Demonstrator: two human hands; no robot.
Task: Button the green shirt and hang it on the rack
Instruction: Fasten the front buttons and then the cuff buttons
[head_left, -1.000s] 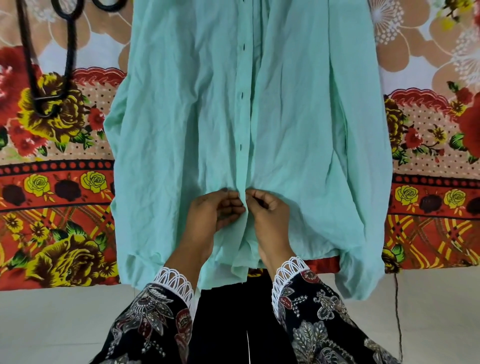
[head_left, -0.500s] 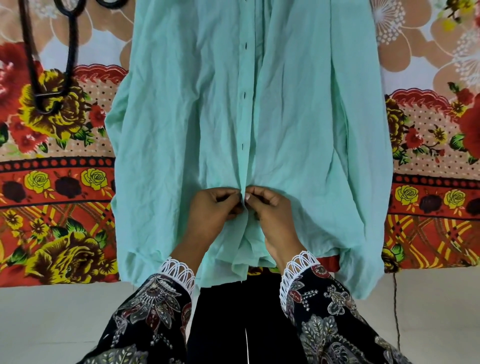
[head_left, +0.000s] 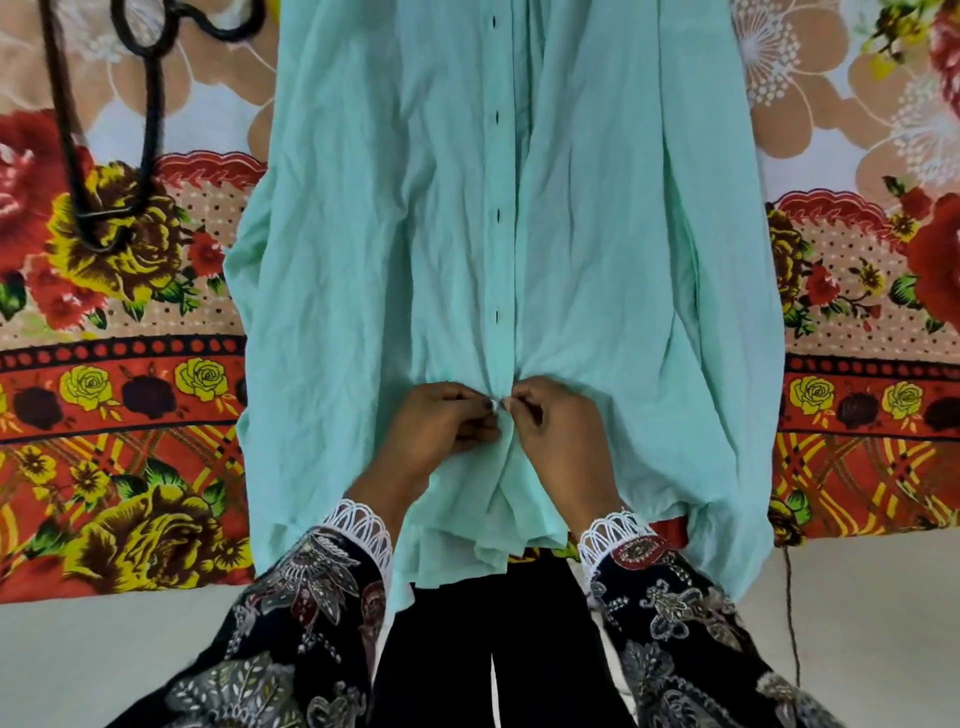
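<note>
While the green shirt (head_left: 597, 249) is lying spread front-up across the middle of the bed, its hem is hanging over the near edge and its upper part is running out of sight at the far side; both hands are working at the front opening low on the garment. Left hand (head_left: 441, 426) is pinching the left front edge with curled fingers; right hand (head_left: 561, 431) is pinching the right front edge, and the fingertips of the two are meeting at one small white spot, likely a button, though it is too small to be sure. Above them a row of dark buttonholes (head_left: 497, 215) is showing along the strip; the cloth is puckering toward the pinch. Covering the bed is a floral bedsheet (head_left: 119, 395) in red, yellow and peach; a black hanger (head_left: 104, 156) is lying on it toward the far left corner, apart from the shirt. Pale floor (head_left: 104, 649) is showing below the near edge; patterned dark sleeves (head_left: 291, 613) with white lace cuffs are reaching in.
</note>
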